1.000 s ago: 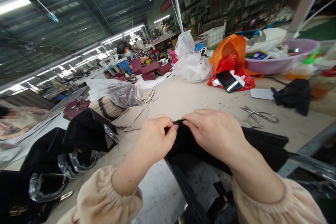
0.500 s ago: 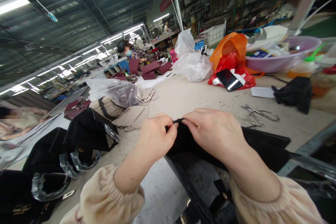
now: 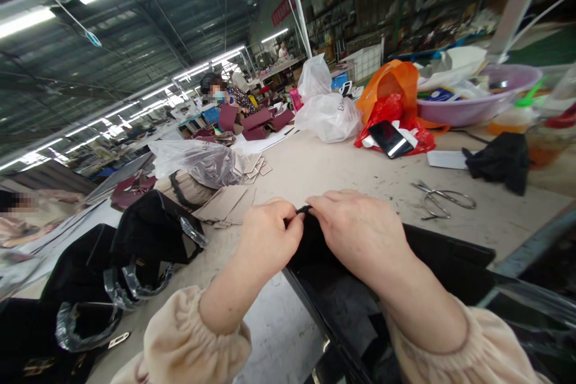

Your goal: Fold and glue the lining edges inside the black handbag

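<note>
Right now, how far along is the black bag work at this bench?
Looks done: the wrapped bags, black with plastic around their handles, stand at the left. In hand: the left hand and right hand both pinch a small black tab at the top edge of the black bag in front. Left: probably finishing that edge; the scissors lie apart, to the right.

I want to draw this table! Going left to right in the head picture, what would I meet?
Black handbag with plastic-wrapped handles → left hand → right hand (both pinching the edge of one flat black bag) → silver metal scissors → crumpled black cloth.
</note>
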`<state>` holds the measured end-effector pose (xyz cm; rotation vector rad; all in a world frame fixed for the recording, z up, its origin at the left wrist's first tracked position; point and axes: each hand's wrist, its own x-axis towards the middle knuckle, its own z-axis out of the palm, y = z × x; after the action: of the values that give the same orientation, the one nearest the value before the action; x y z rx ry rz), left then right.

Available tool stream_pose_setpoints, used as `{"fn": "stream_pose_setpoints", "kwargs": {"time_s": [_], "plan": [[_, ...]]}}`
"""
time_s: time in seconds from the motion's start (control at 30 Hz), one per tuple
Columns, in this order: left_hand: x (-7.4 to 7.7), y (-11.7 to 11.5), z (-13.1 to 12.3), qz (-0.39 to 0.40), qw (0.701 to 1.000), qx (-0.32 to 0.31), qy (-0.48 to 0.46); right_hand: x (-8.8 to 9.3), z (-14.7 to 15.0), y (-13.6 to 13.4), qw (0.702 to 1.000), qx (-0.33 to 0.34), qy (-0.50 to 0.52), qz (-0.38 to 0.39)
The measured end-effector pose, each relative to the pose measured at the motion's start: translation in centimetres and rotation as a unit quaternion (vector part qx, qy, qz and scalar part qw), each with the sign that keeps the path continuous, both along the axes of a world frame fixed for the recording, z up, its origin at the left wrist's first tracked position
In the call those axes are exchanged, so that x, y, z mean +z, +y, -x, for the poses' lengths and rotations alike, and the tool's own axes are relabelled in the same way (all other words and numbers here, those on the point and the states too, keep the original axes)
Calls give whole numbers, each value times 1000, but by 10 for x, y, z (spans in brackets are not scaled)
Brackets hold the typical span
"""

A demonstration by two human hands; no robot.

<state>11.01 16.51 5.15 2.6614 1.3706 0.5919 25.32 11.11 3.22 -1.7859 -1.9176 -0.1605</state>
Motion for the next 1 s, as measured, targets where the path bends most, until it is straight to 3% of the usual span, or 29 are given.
{"fn": "stream_pose_setpoints", "kwargs": {"time_s": [0.3,0.6,1.0], "plan": [[2,-1,1,3,1000,5,4,5,-3,7,998,64,-23,4],[4,-5,18,37,998,-6,-42,3,1,8,999,29,-21,-4],[0,-5,27,-18,999,-16,-48,2,1,8,999,20,-23,11]]}}
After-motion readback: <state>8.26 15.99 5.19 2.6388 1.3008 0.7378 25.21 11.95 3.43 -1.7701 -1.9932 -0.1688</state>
